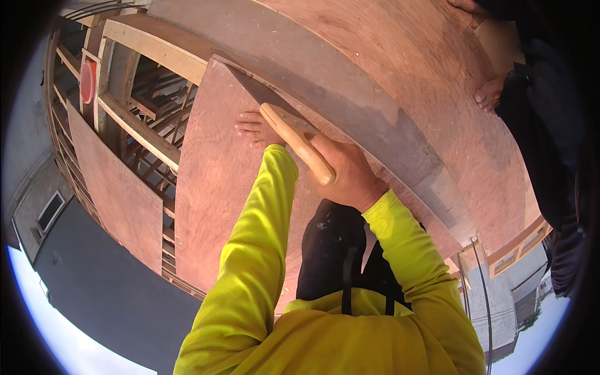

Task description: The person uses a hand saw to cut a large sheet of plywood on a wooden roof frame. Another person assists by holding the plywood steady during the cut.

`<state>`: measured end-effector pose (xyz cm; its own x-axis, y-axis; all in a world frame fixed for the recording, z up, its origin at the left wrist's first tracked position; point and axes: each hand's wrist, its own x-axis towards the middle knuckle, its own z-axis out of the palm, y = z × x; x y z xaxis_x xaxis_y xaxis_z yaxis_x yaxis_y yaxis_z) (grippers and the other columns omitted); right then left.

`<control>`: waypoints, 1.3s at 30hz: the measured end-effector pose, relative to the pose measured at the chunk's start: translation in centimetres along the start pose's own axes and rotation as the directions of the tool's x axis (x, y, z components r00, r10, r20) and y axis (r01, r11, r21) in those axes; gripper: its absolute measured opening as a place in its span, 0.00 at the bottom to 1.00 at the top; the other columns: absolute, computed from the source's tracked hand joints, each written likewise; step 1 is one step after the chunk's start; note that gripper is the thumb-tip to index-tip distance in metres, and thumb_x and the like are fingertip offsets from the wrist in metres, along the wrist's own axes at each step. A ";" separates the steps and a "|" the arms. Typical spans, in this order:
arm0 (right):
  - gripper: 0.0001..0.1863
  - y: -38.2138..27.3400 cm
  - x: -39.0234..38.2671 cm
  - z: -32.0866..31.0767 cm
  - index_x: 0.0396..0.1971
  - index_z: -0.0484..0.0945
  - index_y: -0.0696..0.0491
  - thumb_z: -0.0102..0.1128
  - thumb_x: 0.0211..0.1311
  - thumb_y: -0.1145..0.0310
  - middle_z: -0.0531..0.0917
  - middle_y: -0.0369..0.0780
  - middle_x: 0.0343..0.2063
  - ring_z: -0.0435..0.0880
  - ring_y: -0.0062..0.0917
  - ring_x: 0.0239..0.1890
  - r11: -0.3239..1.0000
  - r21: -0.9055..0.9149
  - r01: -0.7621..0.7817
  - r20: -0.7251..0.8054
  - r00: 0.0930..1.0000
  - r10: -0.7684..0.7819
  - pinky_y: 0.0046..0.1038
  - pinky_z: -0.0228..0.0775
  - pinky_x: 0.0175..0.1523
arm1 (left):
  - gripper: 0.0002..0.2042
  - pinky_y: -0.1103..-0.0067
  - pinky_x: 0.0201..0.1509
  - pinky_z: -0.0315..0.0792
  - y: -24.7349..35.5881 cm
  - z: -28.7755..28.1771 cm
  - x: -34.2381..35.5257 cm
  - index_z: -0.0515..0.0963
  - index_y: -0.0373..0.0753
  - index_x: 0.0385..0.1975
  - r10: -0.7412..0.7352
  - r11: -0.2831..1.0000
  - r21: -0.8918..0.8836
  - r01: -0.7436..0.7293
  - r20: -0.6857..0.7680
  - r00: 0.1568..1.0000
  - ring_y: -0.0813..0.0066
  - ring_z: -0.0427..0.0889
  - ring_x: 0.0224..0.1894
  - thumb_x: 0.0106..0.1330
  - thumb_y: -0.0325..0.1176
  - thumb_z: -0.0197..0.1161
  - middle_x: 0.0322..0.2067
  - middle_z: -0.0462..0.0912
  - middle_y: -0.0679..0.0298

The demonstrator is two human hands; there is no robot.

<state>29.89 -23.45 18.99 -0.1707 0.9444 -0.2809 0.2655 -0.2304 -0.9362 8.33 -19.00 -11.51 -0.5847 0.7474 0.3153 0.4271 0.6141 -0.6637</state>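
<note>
Grey wall [30, 212] with a small window [51, 210] beside a dark flat surface [112, 269], bright sky [70, 340] at the rim.

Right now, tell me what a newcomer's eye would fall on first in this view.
Most likely the bright yellow sleeves coming up from the lower edge, and the wooden-handled saw gripped by the right hand near the middle. Just left of its handle, the left hand lies on a reddish wooden sheet. The red round object by the wooden frame at upper left might catch the eye next.
</note>
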 end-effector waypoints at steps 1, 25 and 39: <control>0.16 0.7 0.4 0.5 0.42 0.73 0.56 0.67 0.55 0.73 0.83 0.51 0.33 0.84 0.51 0.34 1.000 -0.011 0.000 -0.011 1.000 0.000 0.43 0.77 0.37 | 0.45 0.41 0.76 0.45 -0.1 -0.3 -0.1 0.26 0.34 0.76 0.025 1.000 -0.017 -0.025 -0.016 1.000 0.33 0.27 0.78 0.76 0.51 0.49 0.75 0.24 0.32; 0.09 -2.7 -11.5 -6.6 0.33 0.75 0.58 0.66 0.53 0.78 0.83 0.49 0.31 0.86 0.46 0.32 0.990 0.051 -0.129 -0.006 0.992 0.129 0.40 0.80 0.36 | 0.54 0.38 0.75 0.40 -3.8 -6.8 1.6 0.24 0.33 0.75 0.384 0.826 -0.563 0.022 0.592 0.709 0.35 0.23 0.78 0.69 0.66 0.49 0.76 0.22 0.36; 0.10 -2.2 -13.2 -6.2 0.32 0.75 0.57 0.68 0.54 0.75 0.82 0.47 0.28 0.84 0.47 0.30 0.994 0.010 -0.107 -0.019 0.994 0.107 0.42 0.79 0.37 | 0.55 0.40 0.75 0.45 -4.2 -7.6 1.8 0.25 0.33 0.75 0.395 0.822 -0.569 0.015 0.590 0.704 0.33 0.26 0.78 0.69 0.70 0.46 0.75 0.21 0.34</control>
<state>37.45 -33.91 26.08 -0.1235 0.9186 -0.3755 0.2730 -0.3323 -0.9028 10.72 -18.32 -3.06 -0.6498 0.6196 -0.4404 0.7347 0.6605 -0.1546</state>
